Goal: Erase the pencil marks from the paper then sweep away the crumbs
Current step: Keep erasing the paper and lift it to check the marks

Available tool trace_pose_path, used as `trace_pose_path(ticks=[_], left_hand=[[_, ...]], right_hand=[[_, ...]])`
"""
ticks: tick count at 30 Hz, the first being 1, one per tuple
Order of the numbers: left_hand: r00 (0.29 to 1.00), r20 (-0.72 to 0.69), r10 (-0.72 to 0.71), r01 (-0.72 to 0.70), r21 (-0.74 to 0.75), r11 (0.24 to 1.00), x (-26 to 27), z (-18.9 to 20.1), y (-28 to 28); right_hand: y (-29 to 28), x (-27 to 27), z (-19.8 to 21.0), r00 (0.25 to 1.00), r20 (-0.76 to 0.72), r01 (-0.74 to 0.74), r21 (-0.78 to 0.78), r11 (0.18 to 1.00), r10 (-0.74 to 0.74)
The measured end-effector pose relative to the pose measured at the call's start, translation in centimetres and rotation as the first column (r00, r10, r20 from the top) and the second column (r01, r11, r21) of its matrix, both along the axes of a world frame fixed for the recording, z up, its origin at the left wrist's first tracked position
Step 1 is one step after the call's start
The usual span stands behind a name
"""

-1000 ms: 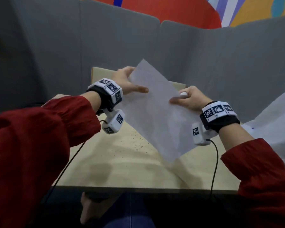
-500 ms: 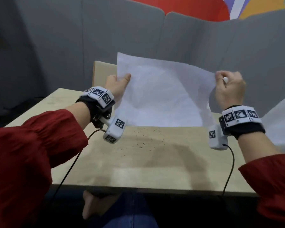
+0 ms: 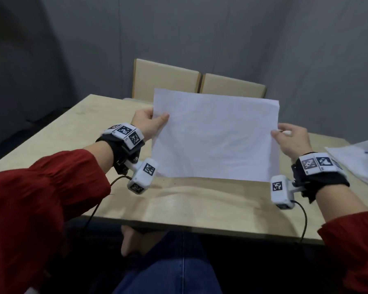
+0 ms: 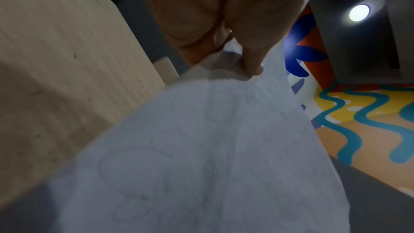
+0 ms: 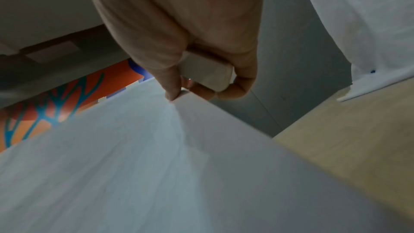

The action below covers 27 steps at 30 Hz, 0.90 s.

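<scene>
Both hands, left hand [image 3: 149, 123] and right hand [image 3: 293, 139] (eraser [image 5: 207, 72] tucked inside), pinch the paper [image 3: 216, 137] above the worktop [image 3: 200, 200]; faint marks remain, crumbs unswept.

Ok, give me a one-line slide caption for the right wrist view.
Right hand pinches the edge of the white paper while holding a white eraser against its palm.
</scene>
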<state>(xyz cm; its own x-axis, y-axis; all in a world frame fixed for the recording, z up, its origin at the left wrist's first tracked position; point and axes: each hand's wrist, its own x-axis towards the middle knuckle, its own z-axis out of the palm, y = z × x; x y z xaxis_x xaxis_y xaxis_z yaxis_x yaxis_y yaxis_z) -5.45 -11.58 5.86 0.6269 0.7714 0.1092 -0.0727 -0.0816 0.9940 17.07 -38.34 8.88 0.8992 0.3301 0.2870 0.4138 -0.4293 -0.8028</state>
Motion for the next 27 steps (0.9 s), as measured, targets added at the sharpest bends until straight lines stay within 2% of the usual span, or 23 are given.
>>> trace_pose_path(ticks=[3, 7, 10, 12, 15, 18, 20, 23, 24, 25, 27], left_hand=[[1.000, -0.027, -0.005, 0.006, 0.025, 1.000, -0.3, -0.6, 0.6], [0.998, -0.060, 0.009, -0.009, 0.001, 1.000, -0.9, -0.8, 0.9], [0.988, -0.154, 0.015, -0.007, 0.052, 0.999, -0.8, -1.3, 0.2], [0.971, -0.237, -0.003, 0.022, 0.078, 0.997, -0.5, -2.0, -0.8], [0.914, -0.405, -0.012, 0.098, 0.192, 0.977, 0.0, -3.2, -2.4], [0.842, -0.539, -0.006, 0.208, 0.315, 0.926, 0.4, -4.3, -3.2], [0.805, -0.593, 0.010, 0.271, 0.383, 0.883, 0.4, -4.9, -3.2], [0.756, -0.654, 0.029, 0.363, 0.455, 0.813, 0.3, -5.3, -3.0], [0.739, -0.673, 0.025, 0.391, 0.460, 0.797, 0.3, -5.3, -2.9], [0.715, -0.699, 0.029, 0.427, 0.470, 0.772, 0.2, -5.2, -2.9], [0.648, -0.757, 0.078, 0.515, 0.511, 0.688, -0.1, -5.1, -2.8]], right_hand=[[-0.2, 0.3, -0.1, 1.000, -0.021, -0.019, -0.067, 0.998, 0.018], [-0.7, 0.6, -0.2, 1.000, -0.001, 0.013, -0.257, 0.966, -0.014], [-0.3, 0.5, -0.4, 0.990, 0.122, 0.125, -0.504, 0.855, -0.073], [0.2, -0.2, -0.7, 0.984, 0.150, 0.168, -0.615, 0.770, -0.095], [1.6, -1.8, -1.7, 0.999, 0.017, 0.031, -0.734, 0.678, -0.027], [3.3, -3.9, -3.0, 0.975, -0.182, -0.220, -0.733, 0.644, 0.127], [4.4, -4.9, -4.4, 0.945, -0.214, -0.322, -0.736, 0.596, 0.246], [5.7, -6.8, -6.6, 0.897, -0.232, -0.385, -0.827, 0.409, 0.375], [5.9, -7.0, -7.4, 0.885, -0.228, -0.386, -0.845, 0.369, 0.406], [6.0, -7.3, -7.8, 0.878, -0.204, -0.375, -0.856, 0.355, 0.434], [6.0, -7.5, -8.3, 0.875, -0.148, -0.345, -0.859, 0.379, 0.460]])
